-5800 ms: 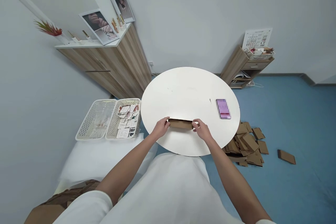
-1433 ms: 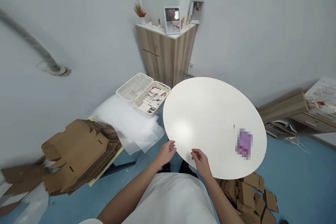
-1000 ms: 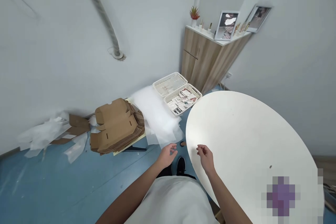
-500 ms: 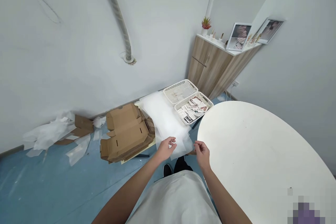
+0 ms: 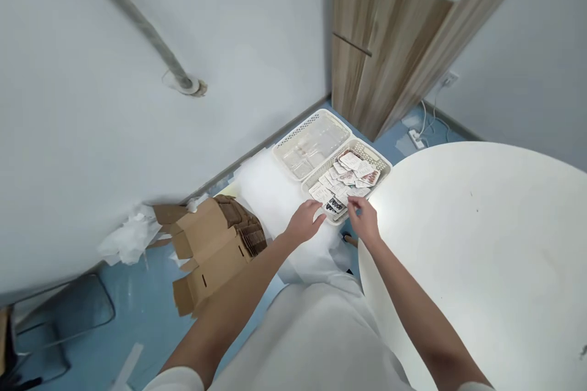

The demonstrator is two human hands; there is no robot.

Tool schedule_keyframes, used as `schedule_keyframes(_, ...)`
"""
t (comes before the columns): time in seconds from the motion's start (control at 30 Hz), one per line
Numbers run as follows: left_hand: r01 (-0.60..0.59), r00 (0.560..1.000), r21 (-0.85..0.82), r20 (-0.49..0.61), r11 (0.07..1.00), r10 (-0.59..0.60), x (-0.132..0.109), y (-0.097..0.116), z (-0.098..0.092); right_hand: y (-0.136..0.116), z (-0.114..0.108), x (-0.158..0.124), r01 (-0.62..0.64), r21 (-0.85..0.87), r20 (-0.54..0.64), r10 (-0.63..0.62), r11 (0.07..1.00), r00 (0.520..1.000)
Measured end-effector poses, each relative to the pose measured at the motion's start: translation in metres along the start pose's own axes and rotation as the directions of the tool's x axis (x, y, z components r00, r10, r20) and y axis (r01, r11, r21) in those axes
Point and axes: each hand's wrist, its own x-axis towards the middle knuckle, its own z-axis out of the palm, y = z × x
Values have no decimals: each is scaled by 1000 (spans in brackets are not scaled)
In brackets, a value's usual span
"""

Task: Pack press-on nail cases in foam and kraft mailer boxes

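Note:
My left hand (image 5: 305, 223) hovers at the near left corner of a white plastic basket (image 5: 384, 172), thumb apart from the fingers, holding nothing I can see. At the basket's near right side is my right hand (image 5: 365, 220), its fingers bent and slightly parted, the tips over the cards. Whether those tips touch a card is unclear. Inside the basket lies a loose pile of small printed cards (image 5: 351, 162), mostly white with some reddish pictures. Beyond it, a second white basket (image 5: 280, 148) holds small clear packets (image 5: 305, 156).
White foam sheets (image 5: 261, 186) lie under my left arm. Flattened brown cardboard boxes (image 5: 215, 250) are stacked to the left. A round white table (image 5: 481, 244) curves along my right. Behind stands a wooden cabinet (image 5: 389, 36), with a power strip (image 5: 416, 139) on the floor.
Both hands have reached forward, from above the foam sheets and table edge to the near side of the card basket. My view has tipped downward and closer to the baskets.

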Motion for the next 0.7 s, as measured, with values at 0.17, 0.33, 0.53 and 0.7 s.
schedule_keyframes(0.17,-64,996,146,75,987,54,59,-2,3,12,0,67,119,-337,121,-83,934,989)
schedule_keyframes(0.33,-96,985,122,154,988,77,112,-5,20,21,10,100,118,-560,152,-38,820,988)
schedule_keyframes(0.53,-31,982,-13,184,999,33,158,-11,41,29,25,103,166,-591,291,17,790,957)
schedule_keyframes(0.7,77,988,-110,144,991,-61,163,-12,49,30,19,101,153,-523,287,5,838,958)
